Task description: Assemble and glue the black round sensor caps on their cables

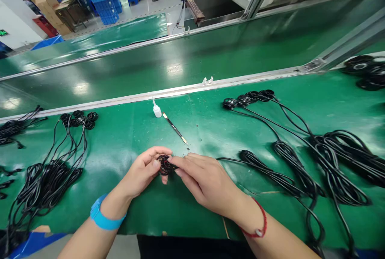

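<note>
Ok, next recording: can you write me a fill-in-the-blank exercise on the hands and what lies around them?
1. The left hand and right hand pinch a small round part together over a mat coloured ____.
2. The wristband on the left wrist is ____.
3. The string bracelet on the right wrist is ____.
4. The small bottle beside the thin black tool is ____.
Missing words: green; blue; red; white.

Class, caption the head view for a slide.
Left hand and right hand hold a small round black part above a green bench, with coiled black cables on either side.
</note>
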{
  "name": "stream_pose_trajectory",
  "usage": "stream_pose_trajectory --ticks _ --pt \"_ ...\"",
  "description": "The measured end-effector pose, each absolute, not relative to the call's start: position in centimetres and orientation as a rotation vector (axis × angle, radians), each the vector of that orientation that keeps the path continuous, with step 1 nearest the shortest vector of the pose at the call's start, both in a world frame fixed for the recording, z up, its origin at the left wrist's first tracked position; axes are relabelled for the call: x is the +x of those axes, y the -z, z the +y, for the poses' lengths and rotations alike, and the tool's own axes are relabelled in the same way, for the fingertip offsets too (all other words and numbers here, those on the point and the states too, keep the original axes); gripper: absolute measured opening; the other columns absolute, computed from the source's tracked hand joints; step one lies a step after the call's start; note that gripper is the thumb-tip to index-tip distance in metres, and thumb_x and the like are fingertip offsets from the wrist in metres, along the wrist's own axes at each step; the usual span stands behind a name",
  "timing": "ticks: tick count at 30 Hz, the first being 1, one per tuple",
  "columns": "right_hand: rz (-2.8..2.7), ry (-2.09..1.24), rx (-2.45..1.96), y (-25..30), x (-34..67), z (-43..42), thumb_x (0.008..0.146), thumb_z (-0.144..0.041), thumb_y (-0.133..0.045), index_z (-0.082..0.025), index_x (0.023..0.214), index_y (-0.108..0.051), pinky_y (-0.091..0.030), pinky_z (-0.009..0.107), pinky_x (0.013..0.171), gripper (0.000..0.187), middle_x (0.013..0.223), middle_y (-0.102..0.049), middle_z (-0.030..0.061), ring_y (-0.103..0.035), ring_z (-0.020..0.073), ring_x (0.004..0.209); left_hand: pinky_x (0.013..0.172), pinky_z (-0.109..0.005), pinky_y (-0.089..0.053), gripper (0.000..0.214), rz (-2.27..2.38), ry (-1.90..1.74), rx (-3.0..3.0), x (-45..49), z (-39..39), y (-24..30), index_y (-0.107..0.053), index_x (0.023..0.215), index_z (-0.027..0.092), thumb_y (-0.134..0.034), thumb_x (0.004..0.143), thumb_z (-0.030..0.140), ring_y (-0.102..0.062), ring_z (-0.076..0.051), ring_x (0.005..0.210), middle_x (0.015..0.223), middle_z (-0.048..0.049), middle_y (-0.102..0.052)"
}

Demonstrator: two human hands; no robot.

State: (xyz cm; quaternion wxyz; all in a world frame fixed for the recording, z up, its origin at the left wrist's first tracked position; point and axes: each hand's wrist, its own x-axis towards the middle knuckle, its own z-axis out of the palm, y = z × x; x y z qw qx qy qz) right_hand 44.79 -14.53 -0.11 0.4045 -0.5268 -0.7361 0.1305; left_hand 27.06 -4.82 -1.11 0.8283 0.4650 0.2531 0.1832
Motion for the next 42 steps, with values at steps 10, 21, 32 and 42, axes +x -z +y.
stream_pose_trajectory --ticks 10,21,32,42 --pt "-1.889 -0.392 -1.421 0.0 44.5 -14.9 0.095 -0.016 -0.040 -0.016 0.112 -0.055 -0.038 0.028 0.057 0.022 0.076 -0.064 0.0028 -0.055 0.0164 0.063 0.083 -0.027 -0.050 0.032 0.598 -0.491 1.329 26.8 -5.4 0.9 -0.064 0.114 0.023 -0.070 0.084 0.027 -0.062 -0.018 0.093 0.105 -0.0066 -0.064" --pt "-1.716 -0.444 -1.470 0.9 43.8 -14.8 0.093 -0.017 -0.044 -0.017 0.112 -0.055 -0.045 0.028 0.061 0.021 0.082 -0.070 0.0043 -0.065 0.0173 0.068 0.091 -0.025 -0.049 0.035 0.665 -0.556 1.407 27.2 -6.3 1.3 -0.060 0.120 0.031 -0.065 0.087 0.020 -0.062 -0.016 0.105 0.121 -0.0036 -0.064" --pt "-1.405 -0.776 -1.430 0.4 44.0 -14.6 0.091 -0.016 -0.049 -0.021 0.083 -0.052 -0.038 0.023 0.055 0.010 0.065 -0.055 -0.0041 -0.051 0.0111 0.056 0.092 -0.022 -0.050 0.032 0.659 -0.560 1.294 27.2 -6.2 0.8 -0.062 0.115 0.032 -0.067 0.086 0.019 -0.063 -0.013 0.106 0.117 -0.0004 -0.068" --pt "-1.307 -0.954 -1.478 0.3 44.1 -14.5 0.088 -0.016 -0.052 -0.022 0.078 -0.053 -0.035 0.021 0.052 0.012 0.065 -0.055 -0.0049 -0.049 0.0104 0.056 0.096 -0.026 -0.048 0.032 0.726 -0.490 1.375 26.8 -6.4 1.1 -0.063 0.116 0.031 -0.067 0.086 0.020 -0.061 -0.017 0.110 0.119 -0.0019 -0.065"
